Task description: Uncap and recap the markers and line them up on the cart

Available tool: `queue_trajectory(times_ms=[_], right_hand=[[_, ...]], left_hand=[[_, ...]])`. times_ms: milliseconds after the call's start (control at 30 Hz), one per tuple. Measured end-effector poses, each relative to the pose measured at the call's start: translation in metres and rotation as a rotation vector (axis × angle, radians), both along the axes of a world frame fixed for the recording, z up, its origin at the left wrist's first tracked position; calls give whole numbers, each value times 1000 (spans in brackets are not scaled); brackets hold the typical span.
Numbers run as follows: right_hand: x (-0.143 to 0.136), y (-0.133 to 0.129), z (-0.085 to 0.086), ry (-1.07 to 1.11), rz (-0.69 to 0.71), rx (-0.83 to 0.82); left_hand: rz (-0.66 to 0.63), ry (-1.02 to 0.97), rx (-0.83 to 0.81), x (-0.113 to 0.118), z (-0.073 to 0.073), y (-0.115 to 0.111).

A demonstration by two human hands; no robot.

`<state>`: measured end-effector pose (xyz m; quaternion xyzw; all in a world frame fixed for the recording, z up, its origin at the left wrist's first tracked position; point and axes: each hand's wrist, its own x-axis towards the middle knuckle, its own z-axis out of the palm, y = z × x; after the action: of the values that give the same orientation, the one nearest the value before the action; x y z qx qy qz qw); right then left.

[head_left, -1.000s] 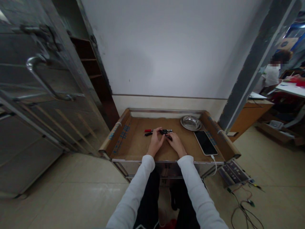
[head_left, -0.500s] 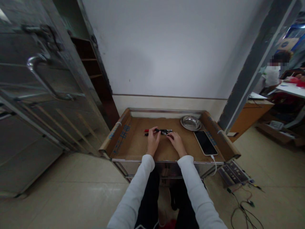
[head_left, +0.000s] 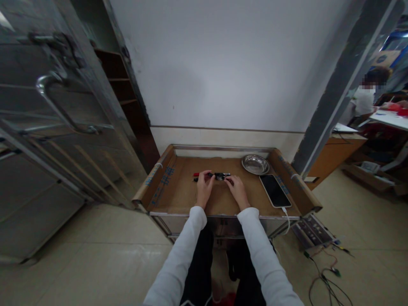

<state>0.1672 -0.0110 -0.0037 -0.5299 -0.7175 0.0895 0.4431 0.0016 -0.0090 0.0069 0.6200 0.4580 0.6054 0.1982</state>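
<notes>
Both my hands rest on a cardboard-lined metal cart [head_left: 178, 193]. A small dark tool with a silver end [head_left: 221, 175] lies across the middle of the cart top. My left hand [head_left: 204, 190] has its fingertips on the left end of this tool. My right hand [head_left: 236, 189] pinches its right end. A red-handled tool [head_left: 199, 174] and a black piece [head_left: 197, 179] lie just left of my left hand's fingers. How firmly each hand grips is too small to tell.
A round steel dish [head_left: 255, 164] sits at the cart's back right. A phone [head_left: 274, 190] on a white cable lies along the right side. A metal door [head_left: 57, 123] stands at left, a grey pillar [head_left: 334, 97] at right. A person sits at a far desk [head_left: 365, 100]. Wires [head_left: 325, 276] lie on the floor.
My left hand has shifted slightly left along the tool, and my right hand has drawn nearer to it. The dark tool stays in about the same spot.
</notes>
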Motion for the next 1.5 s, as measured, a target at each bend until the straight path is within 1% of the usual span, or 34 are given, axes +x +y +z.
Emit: queue_trajectory(times_ms=[133,233,300,400,500,600,667,767,867,1000,1167,1367,1433,1500], right_hand=[[1,-1,2,54,-44,26],[1,-1,2,42,-4,21],[0,-1,1,-2,38,16],[0,1,-3,-90,66,1],[0,3,-6,-152,45,-11],[1,4,-8,-179,25,-16],[1,4,-9,-183,24,-23],[2,4,-9,-160,39,-29],[2,4,-10,-117,55,-37],[1,4,-13,-56,82,-64],[0,4,-13,-38,118,-70],[0,3,-11,-4,143,-70],[1,2,-10,-12,121,-67],[2,1,-8,-16,70,-65]], left_hand=[[-132,88,-38,1,-3,3],[-189,236,-81,1,-6,7],[-188,352,-101,1,-9,9],[-134,492,-76,1,-10,11],[-57,539,-20,2,-7,9],[-2,570,-6,1,-3,1],[-27,631,-15,0,-2,-7],[-114,730,-29,-4,-7,-17],[-131,703,-64,-6,-14,-18],[-130,576,-98,-3,-19,-10],[-120,409,-135,1,-13,-2],[-182,291,-154,6,-6,3],[-185,285,-135,7,-5,3],[-188,311,-124,6,-5,3]])
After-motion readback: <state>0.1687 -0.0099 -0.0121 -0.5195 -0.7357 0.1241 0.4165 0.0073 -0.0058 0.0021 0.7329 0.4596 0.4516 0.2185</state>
